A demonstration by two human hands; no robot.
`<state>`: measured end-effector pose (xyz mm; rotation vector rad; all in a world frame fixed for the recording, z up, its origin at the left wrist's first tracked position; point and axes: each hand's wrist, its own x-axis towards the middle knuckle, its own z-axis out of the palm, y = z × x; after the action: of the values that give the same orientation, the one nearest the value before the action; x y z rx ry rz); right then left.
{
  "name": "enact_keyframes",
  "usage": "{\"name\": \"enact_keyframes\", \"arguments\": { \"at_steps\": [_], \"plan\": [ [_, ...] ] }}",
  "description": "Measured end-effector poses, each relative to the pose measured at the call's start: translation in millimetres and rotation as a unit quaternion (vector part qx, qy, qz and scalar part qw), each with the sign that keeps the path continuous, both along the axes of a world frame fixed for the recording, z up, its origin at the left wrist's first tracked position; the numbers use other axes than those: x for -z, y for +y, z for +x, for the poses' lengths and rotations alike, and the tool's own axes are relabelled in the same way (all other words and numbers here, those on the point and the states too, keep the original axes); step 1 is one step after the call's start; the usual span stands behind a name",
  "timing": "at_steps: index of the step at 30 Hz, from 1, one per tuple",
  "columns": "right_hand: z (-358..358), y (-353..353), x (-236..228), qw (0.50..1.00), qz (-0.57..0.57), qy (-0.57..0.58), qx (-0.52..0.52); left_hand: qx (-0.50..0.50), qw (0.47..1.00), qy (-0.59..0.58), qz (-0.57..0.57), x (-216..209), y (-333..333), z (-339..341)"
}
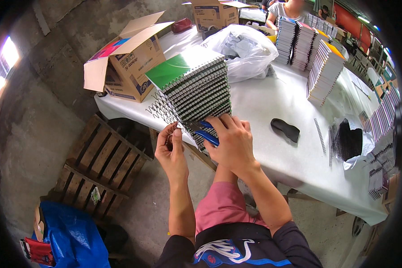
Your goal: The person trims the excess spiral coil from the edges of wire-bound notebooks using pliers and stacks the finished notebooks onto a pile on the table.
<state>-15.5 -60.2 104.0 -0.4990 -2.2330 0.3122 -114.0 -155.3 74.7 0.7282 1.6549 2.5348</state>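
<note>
A tall stack of spiral-bound notebooks (200, 91) with a green top cover stands at the table's near edge, its bound side toward me. Uncut ends of the wire coils (161, 108) stick out from its left side. My right hand (233, 145) is closed around blue-handled pliers (206, 135), whose jaws point left against the lower part of the stack. Beside the jaws, my left hand (172, 149) pinches the end of a wire coil, its fingers curled. The exact contact at the jaws is too small to make out.
On the white-covered table (263, 107) are a clear plastic bag (243, 51), an open carton (136, 67), upright notebook stacks (326, 69) and a dark curved object (285, 130). Loose coils (320, 136) lie to the right. A wooden pallet (102, 161) is at left. Someone sits across the table.
</note>
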Motion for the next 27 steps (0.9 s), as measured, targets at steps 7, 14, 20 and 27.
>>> {"name": "enact_keyframes", "arguments": {
  "at_steps": [7,14,20,27],
  "plan": [
    [0,4,11,0.992,-0.113,-0.042,-0.026,0.069,0.992,-0.07,0.079,0,2,3],
    [4,0,-9,0.999,0.021,0.045,-0.001,0.273,0.835,-0.345,0.332,1,-11,-12],
    [0,0,-7,0.999,0.031,0.023,0.024,0.131,0.879,-0.365,0.277,-28,1,-8],
    [-4,-1,-9,0.998,0.053,0.016,0.025,0.146,0.966,-0.131,0.17,-16,-4,-11]
  ]
}}
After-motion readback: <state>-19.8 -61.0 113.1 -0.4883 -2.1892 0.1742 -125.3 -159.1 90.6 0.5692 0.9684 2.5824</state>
